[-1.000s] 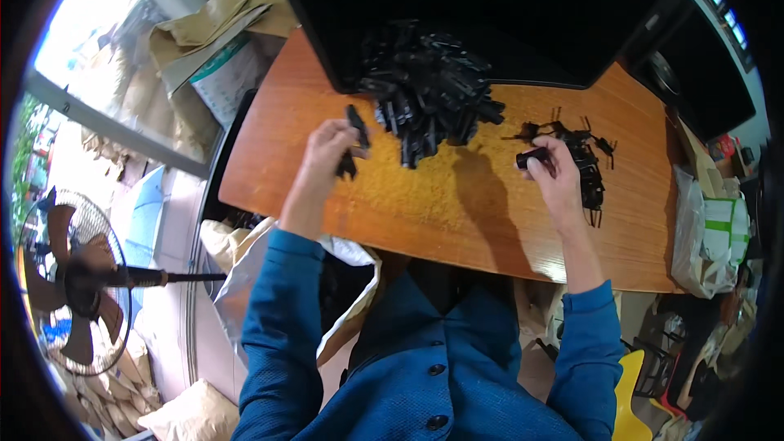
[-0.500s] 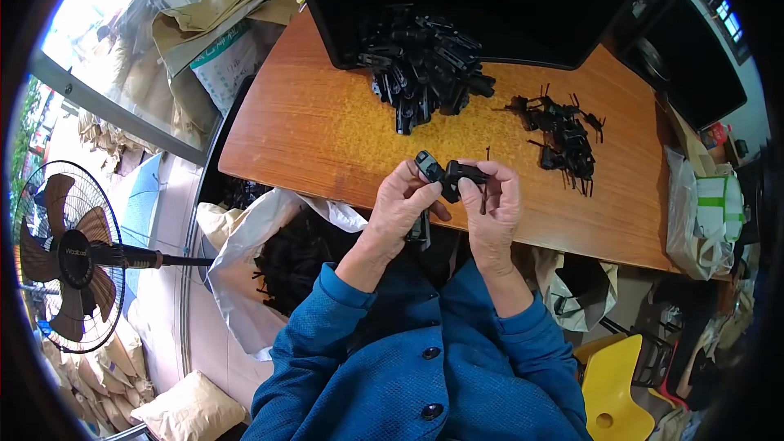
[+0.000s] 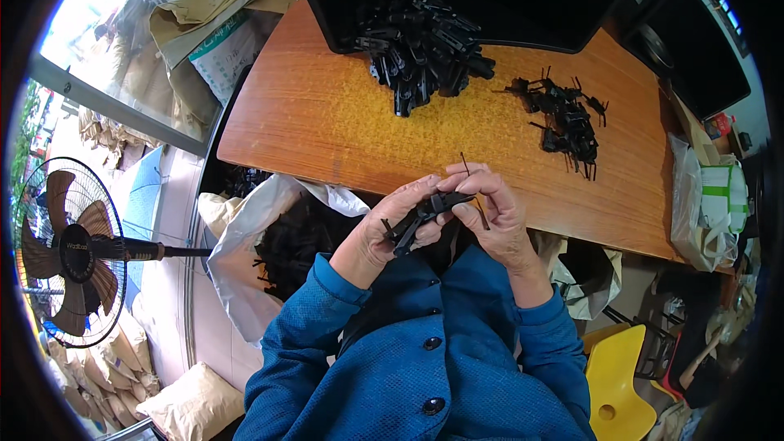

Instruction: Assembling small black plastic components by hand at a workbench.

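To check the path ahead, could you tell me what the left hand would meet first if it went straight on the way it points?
Likely the right hand: the left hand points right along the black clip both hold.

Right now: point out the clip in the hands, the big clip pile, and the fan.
black clip [image 3: 425, 214], head view, middle of its body between both hands
big clip pile [image 3: 420, 45], head view, centre of the heap
fan [image 3: 69, 249], head view, hub

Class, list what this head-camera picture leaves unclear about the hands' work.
- Black clip: its middle is covered by the left hand and right hand.
- Large pile: single pieces too small and tangled.
- White bag: contents dark and indistinct in shadow.
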`<state>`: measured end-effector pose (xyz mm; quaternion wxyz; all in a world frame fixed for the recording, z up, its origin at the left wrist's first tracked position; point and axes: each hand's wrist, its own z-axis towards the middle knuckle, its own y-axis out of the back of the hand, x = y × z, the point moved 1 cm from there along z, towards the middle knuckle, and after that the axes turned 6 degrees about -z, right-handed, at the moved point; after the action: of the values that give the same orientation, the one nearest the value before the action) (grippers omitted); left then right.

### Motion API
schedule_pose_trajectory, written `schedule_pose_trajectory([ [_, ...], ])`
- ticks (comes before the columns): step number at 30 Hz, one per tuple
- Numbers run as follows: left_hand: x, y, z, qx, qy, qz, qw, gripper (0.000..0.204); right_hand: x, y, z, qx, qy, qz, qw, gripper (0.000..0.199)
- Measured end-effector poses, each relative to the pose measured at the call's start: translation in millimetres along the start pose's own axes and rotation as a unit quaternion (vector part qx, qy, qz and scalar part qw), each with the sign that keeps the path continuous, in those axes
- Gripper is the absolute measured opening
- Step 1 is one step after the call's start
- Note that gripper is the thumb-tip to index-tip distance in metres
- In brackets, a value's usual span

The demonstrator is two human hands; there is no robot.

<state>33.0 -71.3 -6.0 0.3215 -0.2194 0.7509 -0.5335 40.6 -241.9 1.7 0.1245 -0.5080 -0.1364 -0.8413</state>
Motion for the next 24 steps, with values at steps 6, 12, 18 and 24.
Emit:
schedule_pose_trajectory([
  [6, 8.6, 13.3, 0.3, -0.063, 0.006, -0.015, 0.998, 0.036, 5.7, 0.1, 2.1, -0.018, 0.062, -0.140, 0.988, 0.024],
  [12, 15.1, -3.0, -7.6, -0.133, -0.073, 0.147, 0.977, 0.030, -6.0, 0.1, -7.8, -0.039, 0.090, -0.231, 0.968, 0.028],
  [18, 19.5, 5.8, -7.5, -0.196, -0.181, 0.225, 0.937, 0.018, -12.4, -10.3, -8.4, 0.023, 0.122, -0.323, 0.938, 0.045],
  [24, 4.0, 17.1, -29.4, -0.272, -0.274, 0.412, 0.825, 0.016, -22.9, -19.5, -20.6, 0.004, -0.199, 0.029, 0.980, 0.060],
])
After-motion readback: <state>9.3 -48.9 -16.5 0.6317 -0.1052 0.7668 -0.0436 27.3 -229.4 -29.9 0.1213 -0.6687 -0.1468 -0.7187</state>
